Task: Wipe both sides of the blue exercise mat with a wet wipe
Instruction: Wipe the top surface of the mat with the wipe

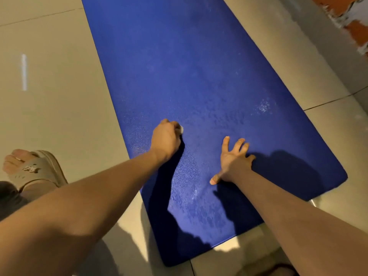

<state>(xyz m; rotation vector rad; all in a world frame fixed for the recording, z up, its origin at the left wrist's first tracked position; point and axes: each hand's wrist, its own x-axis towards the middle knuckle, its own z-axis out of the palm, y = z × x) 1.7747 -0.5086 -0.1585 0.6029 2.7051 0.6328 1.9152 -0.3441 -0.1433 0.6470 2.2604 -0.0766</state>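
On the blue exercise mat (pixel 199 76), the left hand (pixel 166 141), clenching the wet wipe (pixel 181 130), is scrubbing, the right hand (pixel 233 159) splayed flat, bracing; farther stretch likely next.

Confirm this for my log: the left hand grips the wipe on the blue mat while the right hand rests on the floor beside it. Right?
Not quite. The head view shows the right hand resting on the blue mat itself, fingers spread, not on the floor. The left hand does grip the wipe on the mat.
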